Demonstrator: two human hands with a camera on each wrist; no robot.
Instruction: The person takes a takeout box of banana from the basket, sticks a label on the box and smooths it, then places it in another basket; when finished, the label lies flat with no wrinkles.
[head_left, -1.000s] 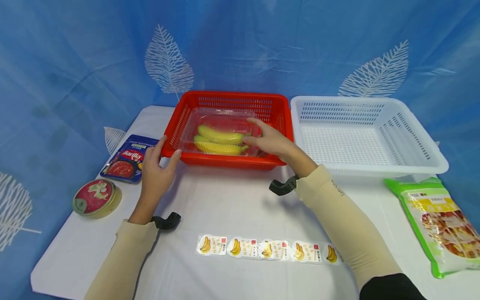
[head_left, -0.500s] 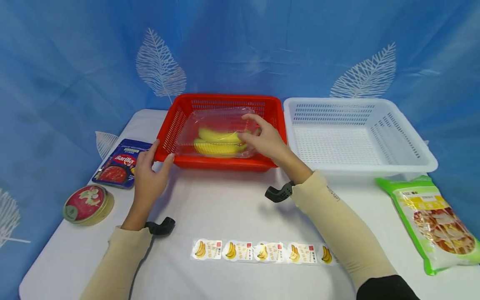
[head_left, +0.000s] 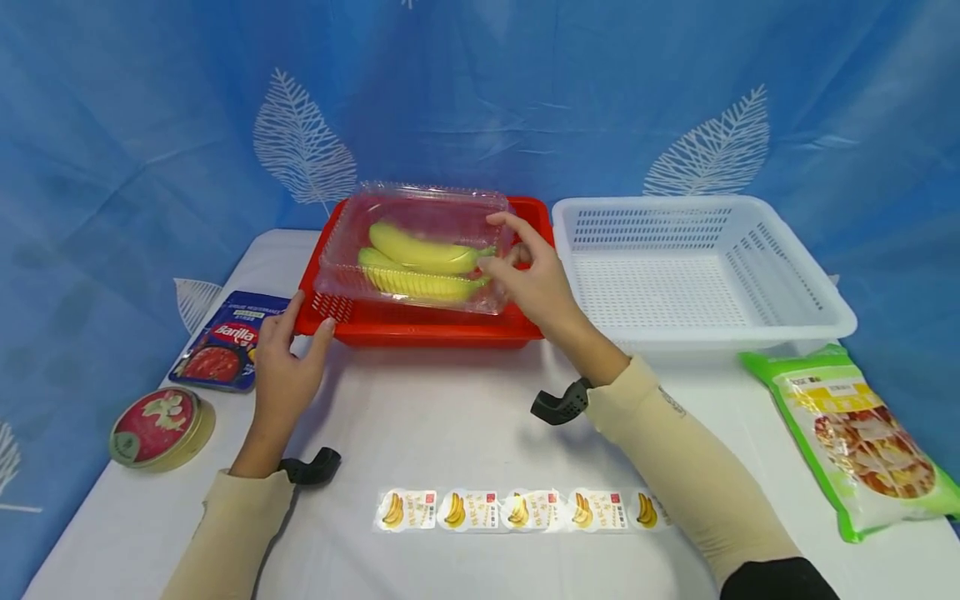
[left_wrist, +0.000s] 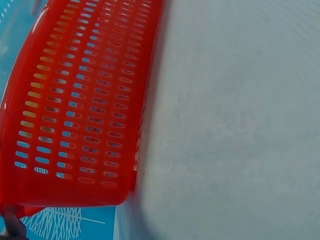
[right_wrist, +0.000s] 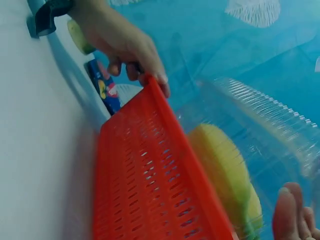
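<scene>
A clear plastic clamshell box (head_left: 435,204) with yellow bananas (head_left: 423,252) inside is held up over the red basket (head_left: 435,333), tilted, its left end beyond the basket's left rim. My right hand (head_left: 536,279) pinches the box at its right end, thumb near the front corner. My left hand (head_left: 288,367) grips the basket's front left corner; in the right wrist view its fingers (right_wrist: 157,77) curl over the rim. Through the basket's slotted wall (left_wrist: 85,100) in the left wrist view, some yellow shows.
A white basket (head_left: 667,333) stands right of the red one. On the left lie a blue Barilla pack (head_left: 232,342) and a round tin (head_left: 161,429). A green-edged food bag (head_left: 862,442) lies at right. A strip of banana stickers (head_left: 517,510) lies in front.
The box of bananas has risen out of the red basket, up and to the left, with my right hand on it. My left hand stays at the basket's corner. The head view has shifted slightly.
</scene>
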